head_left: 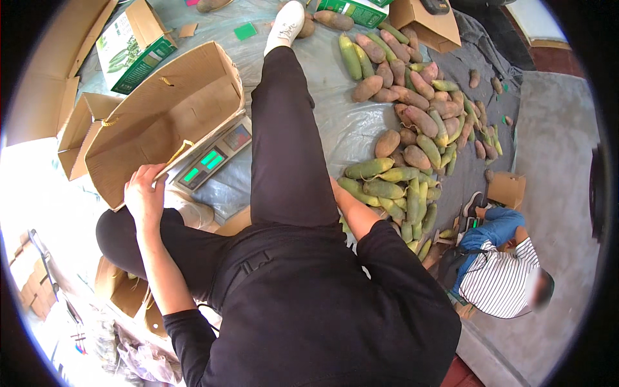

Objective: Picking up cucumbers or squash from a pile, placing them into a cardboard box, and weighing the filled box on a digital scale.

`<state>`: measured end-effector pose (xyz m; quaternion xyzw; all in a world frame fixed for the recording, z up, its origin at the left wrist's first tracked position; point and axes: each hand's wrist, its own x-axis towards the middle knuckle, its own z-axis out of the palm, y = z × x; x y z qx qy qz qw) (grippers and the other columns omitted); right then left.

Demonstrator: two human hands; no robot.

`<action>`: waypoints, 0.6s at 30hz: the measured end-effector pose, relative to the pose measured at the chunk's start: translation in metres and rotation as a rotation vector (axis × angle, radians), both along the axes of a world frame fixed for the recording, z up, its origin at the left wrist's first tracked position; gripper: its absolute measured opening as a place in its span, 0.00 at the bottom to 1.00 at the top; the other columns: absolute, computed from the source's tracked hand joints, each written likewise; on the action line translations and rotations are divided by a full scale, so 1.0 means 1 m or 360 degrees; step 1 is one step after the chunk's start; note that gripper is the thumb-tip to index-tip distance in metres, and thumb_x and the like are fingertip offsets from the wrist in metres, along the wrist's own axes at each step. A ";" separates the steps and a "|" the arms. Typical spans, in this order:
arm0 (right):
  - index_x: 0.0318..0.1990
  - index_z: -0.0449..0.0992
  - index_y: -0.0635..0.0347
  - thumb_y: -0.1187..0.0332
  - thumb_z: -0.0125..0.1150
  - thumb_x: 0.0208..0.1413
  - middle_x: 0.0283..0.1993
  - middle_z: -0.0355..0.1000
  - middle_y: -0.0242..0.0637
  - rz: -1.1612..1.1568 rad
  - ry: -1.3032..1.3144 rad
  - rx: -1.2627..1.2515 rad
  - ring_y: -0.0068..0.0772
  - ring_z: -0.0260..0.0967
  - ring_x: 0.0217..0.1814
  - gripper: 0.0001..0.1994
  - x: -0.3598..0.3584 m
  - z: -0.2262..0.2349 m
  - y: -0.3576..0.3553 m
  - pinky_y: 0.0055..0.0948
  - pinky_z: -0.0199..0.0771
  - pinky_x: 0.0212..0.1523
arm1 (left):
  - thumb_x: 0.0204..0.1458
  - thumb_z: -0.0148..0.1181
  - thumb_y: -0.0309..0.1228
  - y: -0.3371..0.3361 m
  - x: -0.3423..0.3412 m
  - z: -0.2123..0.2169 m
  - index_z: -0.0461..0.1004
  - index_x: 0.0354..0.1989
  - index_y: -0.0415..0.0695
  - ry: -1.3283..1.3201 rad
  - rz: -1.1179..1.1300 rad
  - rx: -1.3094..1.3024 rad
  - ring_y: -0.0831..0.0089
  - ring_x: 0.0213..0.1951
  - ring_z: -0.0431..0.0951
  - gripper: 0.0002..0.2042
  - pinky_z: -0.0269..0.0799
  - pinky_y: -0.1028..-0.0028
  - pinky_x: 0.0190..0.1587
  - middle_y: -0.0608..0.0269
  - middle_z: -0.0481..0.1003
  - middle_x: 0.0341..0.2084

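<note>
My left hand (145, 197) grips the near rim of an open cardboard box (177, 122), the thumb and fingers closed on its edge beside a yellow cord handle (175, 153). The box is tilted and looks bare inside where it shows. It rests on or against a digital scale (213, 158) with lit green displays. My right forearm (356, 209) passes behind my raised thigh, which hides the right hand's fingers and anything in them. Just right of that forearm lies a heap of green radishes (383, 188) mixed with brownish-pink root vegetables (422, 120).
Plastic sheeting (342, 122) covers the floor. A green-and-white printed carton (132, 48) stands at the far left, and a brown box (425, 26) at the far right. A person in a striped shirt (500, 280) sits at right. Another open carton (119, 287) is by my left knee.
</note>
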<state>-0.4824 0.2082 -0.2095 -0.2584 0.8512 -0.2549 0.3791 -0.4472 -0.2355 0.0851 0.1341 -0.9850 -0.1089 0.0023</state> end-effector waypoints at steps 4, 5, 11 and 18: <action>0.42 0.78 0.57 0.60 0.55 0.51 0.42 0.75 0.51 -0.0249 -0.0043 0.0202 0.50 0.72 0.47 0.15 -0.006 -0.003 0.015 0.42 0.70 0.48 | 0.44 0.63 0.28 0.001 -0.001 0.001 0.79 0.35 0.50 0.0001 -0.0007 0.0011 0.69 0.40 0.76 0.09 0.67 0.68 0.43 0.70 0.77 0.34; 0.42 0.78 0.56 0.60 0.56 0.51 0.42 0.75 0.51 -0.0299 -0.0070 0.0304 0.50 0.72 0.47 0.15 -0.010 -0.001 0.016 0.41 0.70 0.48 | 0.44 0.63 0.29 0.001 -0.001 0.000 0.79 0.35 0.50 0.0004 0.0003 0.0016 0.69 0.40 0.76 0.08 0.67 0.68 0.43 0.70 0.77 0.34; 0.40 0.78 0.54 0.63 0.54 0.51 0.43 0.74 0.50 -0.0763 -0.0056 0.0782 0.50 0.72 0.48 0.12 -0.020 0.042 0.036 0.43 0.70 0.50 | 0.44 0.63 0.29 0.003 -0.001 0.000 0.79 0.35 0.50 -0.0004 0.0010 -0.0002 0.69 0.41 0.76 0.08 0.67 0.68 0.43 0.70 0.77 0.33; 0.47 0.75 0.53 0.66 0.54 0.53 0.56 0.62 0.43 -0.0957 0.0015 0.1360 0.50 0.65 0.57 0.13 -0.010 0.085 0.060 0.45 0.70 0.54 | 0.44 0.62 0.30 0.000 -0.001 0.001 0.80 0.35 0.50 0.0013 0.0011 0.0027 0.67 0.42 0.76 0.08 0.67 0.67 0.44 0.68 0.77 0.34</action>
